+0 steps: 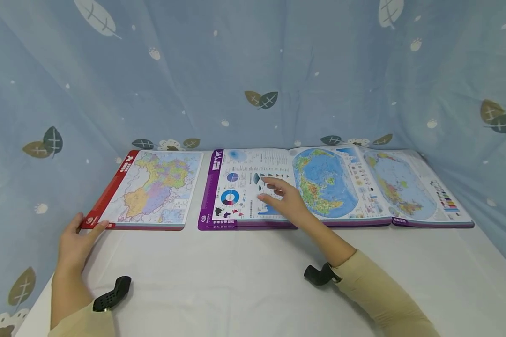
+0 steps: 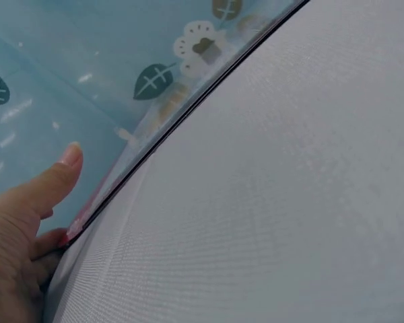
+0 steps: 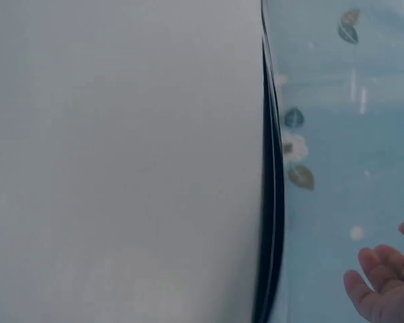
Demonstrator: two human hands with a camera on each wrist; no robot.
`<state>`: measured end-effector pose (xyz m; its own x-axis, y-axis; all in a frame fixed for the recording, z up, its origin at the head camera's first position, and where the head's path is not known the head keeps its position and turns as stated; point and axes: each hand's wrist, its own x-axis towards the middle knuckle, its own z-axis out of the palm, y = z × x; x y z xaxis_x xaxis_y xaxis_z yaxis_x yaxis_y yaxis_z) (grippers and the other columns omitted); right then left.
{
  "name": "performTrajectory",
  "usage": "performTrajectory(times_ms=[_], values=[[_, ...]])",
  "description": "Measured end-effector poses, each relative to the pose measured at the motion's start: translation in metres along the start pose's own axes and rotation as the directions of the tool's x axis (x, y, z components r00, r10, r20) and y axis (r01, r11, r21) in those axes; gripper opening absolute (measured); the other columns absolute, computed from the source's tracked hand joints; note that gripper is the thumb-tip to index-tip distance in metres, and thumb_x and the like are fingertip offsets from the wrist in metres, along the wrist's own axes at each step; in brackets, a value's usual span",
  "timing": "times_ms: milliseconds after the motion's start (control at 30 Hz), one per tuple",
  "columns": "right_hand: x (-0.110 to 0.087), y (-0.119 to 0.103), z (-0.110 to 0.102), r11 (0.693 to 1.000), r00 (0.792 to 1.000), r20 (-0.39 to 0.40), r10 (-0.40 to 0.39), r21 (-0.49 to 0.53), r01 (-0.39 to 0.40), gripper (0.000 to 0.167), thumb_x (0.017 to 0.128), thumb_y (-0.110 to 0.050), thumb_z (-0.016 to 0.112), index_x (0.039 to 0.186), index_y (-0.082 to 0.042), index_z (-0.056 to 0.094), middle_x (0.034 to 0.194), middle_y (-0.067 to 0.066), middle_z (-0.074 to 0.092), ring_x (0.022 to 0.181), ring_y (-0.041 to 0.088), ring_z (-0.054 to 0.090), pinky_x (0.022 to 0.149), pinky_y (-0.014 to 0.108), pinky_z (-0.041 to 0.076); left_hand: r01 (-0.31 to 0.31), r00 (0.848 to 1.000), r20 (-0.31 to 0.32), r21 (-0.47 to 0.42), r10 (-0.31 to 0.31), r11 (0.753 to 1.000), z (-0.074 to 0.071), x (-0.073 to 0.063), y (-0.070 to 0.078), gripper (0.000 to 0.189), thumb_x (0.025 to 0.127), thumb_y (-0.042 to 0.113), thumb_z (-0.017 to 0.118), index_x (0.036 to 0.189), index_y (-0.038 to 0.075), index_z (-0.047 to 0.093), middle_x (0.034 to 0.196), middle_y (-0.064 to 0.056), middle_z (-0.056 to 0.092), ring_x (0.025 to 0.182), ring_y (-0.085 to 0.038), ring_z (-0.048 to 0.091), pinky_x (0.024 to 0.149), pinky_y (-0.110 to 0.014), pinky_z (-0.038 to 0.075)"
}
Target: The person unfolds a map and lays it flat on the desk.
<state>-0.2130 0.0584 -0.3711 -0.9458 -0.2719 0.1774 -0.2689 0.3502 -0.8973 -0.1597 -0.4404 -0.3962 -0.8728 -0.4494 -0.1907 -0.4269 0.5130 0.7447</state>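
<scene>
A red-bordered map sheet (image 1: 156, 187) with a coloured map lies flat at the left in the head view. My left hand (image 1: 73, 245) is at its near left corner, with the fingers along the edge. In the left wrist view the thumb (image 2: 57, 178) sticks up apart from the corner, while other fingers touch it. A purple-bordered fold-out map (image 1: 259, 161) lies spread to the right, with charts on its left panel. Over that panel hovers my right hand (image 1: 291, 201), thumb and fingers apart with nothing between them.
White cloth covers the table (image 1: 219, 281). A blue leaf-patterned curtain (image 1: 236, 70) hangs behind both maps and along the sides. The fold-out's rightmost panel (image 1: 421, 187) has a raised crease. A black wrist device (image 1: 114, 292) is on each forearm.
</scene>
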Motion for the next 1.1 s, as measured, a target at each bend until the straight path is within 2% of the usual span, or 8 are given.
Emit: performTrajectory(times_ms=[200,367,533,833,967,1100], values=[[0.013,-0.011,0.03,0.998,0.996,0.079,0.039,0.047,-0.043,0.051,0.089,-0.028,0.066,0.136,-0.012,0.051,0.138,0.007,0.052,0.123,0.026,0.052,0.105,0.04,0.042,0.012,1.0,-0.014,-0.008,-0.012,1.0,0.001,0.003,0.001,0.089,0.091,0.046,0.055,0.152,0.015,-0.002,0.157,-0.019,0.001,0.143,-0.043,0.001,0.107,-0.068,0.015],[0.02,-0.028,0.058,0.994,0.984,0.168,0.063,0.074,-0.076,0.055,0.089,-0.032,0.066,0.138,-0.014,0.049,0.139,0.007,0.051,0.125,0.026,0.05,0.106,0.04,0.041,0.013,1.0,-0.023,0.003,-0.013,1.0,-0.002,0.004,0.001,0.088,0.091,0.045,0.055,0.152,0.014,-0.001,0.157,-0.02,0.002,0.142,-0.045,0.002,0.107,-0.068,0.017],[0.027,-0.039,0.08,0.991,0.975,0.203,0.095,0.076,-0.112,0.058,0.088,-0.036,0.067,0.14,-0.018,0.047,0.141,0.006,0.049,0.125,0.026,0.051,0.103,0.037,0.044,0.014,1.0,-0.023,0.012,-0.014,1.0,-0.003,0.004,0.003,0.09,0.09,0.045,0.057,0.152,0.015,0.0,0.157,-0.02,0.003,0.142,-0.045,0.003,0.105,-0.069,0.019],[0.035,-0.045,0.117,0.987,0.962,0.23,0.147,0.022,-0.157,0.063,0.086,-0.039,0.068,0.142,-0.021,0.044,0.141,0.005,0.049,0.127,0.024,0.049,0.1,0.036,0.046,0.023,0.999,-0.025,0.008,-0.022,1.0,0.001,0.002,-0.003,0.087,0.091,0.044,0.056,0.152,0.015,0.002,0.157,-0.02,0.005,0.142,-0.045,0.003,0.106,-0.069,0.018],[0.035,-0.046,0.132,0.984,0.948,0.267,0.176,-0.017,-0.178,0.071,0.086,-0.041,0.068,0.147,-0.024,0.035,0.143,0.007,0.047,0.129,0.023,0.047,0.101,0.035,0.046,0.022,0.999,-0.034,0.021,-0.021,1.0,-0.001,0.003,-0.006,0.086,0.091,0.044,0.056,0.152,0.015,0.002,0.157,-0.021,0.004,0.142,-0.046,0.004,0.105,-0.069,0.02],[0.036,-0.048,0.142,0.983,0.929,0.32,0.183,-0.047,-0.177,0.077,0.086,-0.041,0.068,0.15,-0.022,0.03,0.145,0.007,0.044,0.13,0.022,0.046,0.102,0.034,0.045,0.023,0.999,-0.042,0.026,-0.022,0.999,0.0,0.004,-0.005,0.085,0.091,0.046,0.055,0.152,0.015,0.003,0.157,-0.021,0.005,0.142,-0.045,0.006,0.105,-0.067,0.022]])
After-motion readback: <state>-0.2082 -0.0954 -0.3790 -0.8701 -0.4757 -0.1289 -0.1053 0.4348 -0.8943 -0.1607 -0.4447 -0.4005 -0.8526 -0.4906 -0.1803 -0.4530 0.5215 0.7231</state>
